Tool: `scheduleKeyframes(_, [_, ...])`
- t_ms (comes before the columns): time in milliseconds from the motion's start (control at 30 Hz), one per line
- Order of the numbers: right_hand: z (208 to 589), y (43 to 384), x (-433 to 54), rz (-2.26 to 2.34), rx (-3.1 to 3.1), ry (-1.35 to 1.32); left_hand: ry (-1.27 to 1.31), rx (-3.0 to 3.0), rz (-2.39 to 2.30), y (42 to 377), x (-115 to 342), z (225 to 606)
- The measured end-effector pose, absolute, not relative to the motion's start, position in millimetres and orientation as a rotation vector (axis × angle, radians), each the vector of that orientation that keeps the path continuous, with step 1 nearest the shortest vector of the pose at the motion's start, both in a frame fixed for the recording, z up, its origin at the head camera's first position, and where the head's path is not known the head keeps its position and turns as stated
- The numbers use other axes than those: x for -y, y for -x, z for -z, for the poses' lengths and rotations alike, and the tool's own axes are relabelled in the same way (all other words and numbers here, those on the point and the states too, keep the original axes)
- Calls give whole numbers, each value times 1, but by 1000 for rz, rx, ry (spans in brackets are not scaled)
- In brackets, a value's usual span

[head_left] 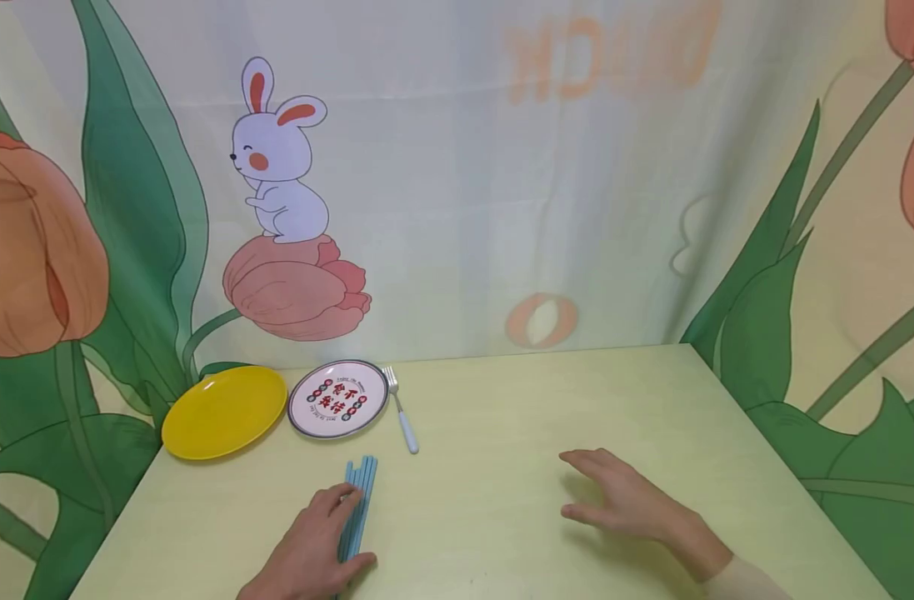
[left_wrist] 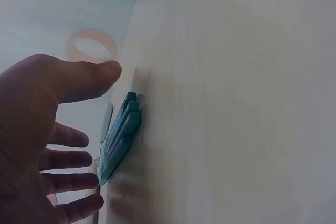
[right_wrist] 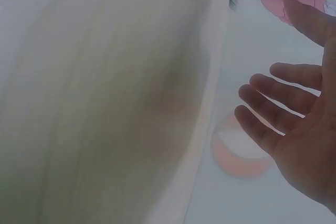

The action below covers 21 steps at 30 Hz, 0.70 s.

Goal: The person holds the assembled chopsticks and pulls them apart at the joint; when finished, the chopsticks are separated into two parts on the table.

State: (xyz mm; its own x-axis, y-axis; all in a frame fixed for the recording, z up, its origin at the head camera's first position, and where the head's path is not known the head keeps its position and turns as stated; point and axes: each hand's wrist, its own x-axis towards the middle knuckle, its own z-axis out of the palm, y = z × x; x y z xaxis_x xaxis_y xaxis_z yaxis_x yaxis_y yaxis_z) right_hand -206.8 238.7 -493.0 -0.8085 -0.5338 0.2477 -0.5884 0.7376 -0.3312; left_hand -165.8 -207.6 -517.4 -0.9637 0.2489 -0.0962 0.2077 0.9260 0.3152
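A bundle of light blue chopsticks (head_left: 367, 483) lies on the table, left of centre in the head view. Over them reaches my left hand (head_left: 307, 546), fingers spread along one side and thumb on the other, covering part of the bundle. In the left wrist view the fingers are fairly straight, with the thumb apart from the chopsticks (left_wrist: 122, 135). My right hand (head_left: 625, 500) hovers over the right half of the table with its thumb and fingers parted. Nothing lies in its palm in the right wrist view.
A yellow plate (head_left: 224, 412) stands at the table's back left corner. Beside it is a white plate (head_left: 312, 414) with a dark rim and red lettering. A fork (head_left: 406, 427) with a pale handle lies right of that plate. A printed curtain (head_left: 442, 208) hangs behind the table.
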Motion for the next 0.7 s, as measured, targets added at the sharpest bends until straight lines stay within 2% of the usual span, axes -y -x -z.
scheduleKeyframes(700, [495,211,-222,-559,2847,-1107,-139,-2849,-547,178,201,510])
